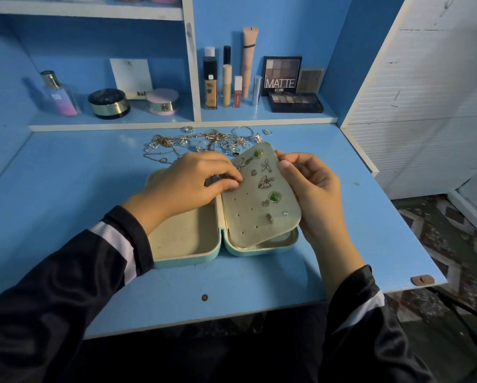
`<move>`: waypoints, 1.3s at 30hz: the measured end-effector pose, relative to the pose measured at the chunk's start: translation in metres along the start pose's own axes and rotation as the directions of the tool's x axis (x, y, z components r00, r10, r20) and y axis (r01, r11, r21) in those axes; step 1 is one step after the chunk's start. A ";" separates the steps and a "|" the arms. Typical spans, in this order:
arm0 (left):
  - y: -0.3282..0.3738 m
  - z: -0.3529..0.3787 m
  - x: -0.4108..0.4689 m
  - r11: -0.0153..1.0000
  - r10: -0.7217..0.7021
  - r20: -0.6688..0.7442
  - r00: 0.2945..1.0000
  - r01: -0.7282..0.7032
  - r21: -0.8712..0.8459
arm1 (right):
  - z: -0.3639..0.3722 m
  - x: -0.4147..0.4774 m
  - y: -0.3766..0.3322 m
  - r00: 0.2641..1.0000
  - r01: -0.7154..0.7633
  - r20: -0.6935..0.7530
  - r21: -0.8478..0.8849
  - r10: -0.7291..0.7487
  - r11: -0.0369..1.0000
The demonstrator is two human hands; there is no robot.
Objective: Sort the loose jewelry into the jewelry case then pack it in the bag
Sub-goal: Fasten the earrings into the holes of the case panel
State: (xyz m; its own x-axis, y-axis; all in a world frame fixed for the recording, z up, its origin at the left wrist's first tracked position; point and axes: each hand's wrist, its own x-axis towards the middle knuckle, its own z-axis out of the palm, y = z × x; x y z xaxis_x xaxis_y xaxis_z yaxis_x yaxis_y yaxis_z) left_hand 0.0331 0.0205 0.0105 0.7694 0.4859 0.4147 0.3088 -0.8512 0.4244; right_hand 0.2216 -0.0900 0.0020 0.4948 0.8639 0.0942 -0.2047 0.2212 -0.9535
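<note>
Blue bench [66, 189], jewelry case [187, 244] open: the right hand [312, 189] grips its tilted earring panel [259, 217], partly filled. Left hand [193, 181] fingertips pinch at the panel's edge, contents unclear. Loose jewelry [204, 139] piled behind awaits sorting; no bag shows.

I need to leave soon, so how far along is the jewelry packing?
Done: several earrings sit pinned on the earring panel of the open case. In hand: the right hand holds the panel up while the left hand works at its left edge. Left: the pile of chains and rings on the table, closing the case, and bagging; no bag is in view.
</note>
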 end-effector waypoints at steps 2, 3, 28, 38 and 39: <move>0.000 0.001 0.000 1.000 0.014 -0.008 1.000 -0.014 0.011 | 0.001 0.000 -0.001 1.000 0.000 0.002 -0.005 0.000 1.000; 0.000 0.001 0.001 1.000 0.018 -0.011 1.000 -0.017 0.017 | 0.001 0.000 -0.001 1.000 0.000 0.004 -0.007 0.000 1.000; -0.002 0.011 0.011 0.882 -0.294 0.026 0.955 0.282 -0.378 | 0.013 -0.004 -0.010 1.000 0.004 0.027 0.017 -0.005 1.000; -0.001 0.002 0.010 0.765 -0.271 0.068 0.960 0.257 -0.590 | 0.023 0.000 -0.018 0.982 -0.099 0.179 0.245 0.055 0.964; -0.001 0.002 0.009 0.769 -0.266 0.057 0.962 0.247 -0.589 | 0.024 0.001 -0.018 0.980 -0.127 0.187 0.293 0.074 0.948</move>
State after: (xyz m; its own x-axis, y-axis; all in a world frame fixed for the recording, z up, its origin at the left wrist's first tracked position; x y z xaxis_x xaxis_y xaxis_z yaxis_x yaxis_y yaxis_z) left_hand 0.0409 0.0254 0.0120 0.6900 0.6827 0.2406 0.0985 -0.4178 0.9032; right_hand 0.2057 -0.0822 0.0263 0.3118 0.9472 0.0754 -0.5043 0.2322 -0.8318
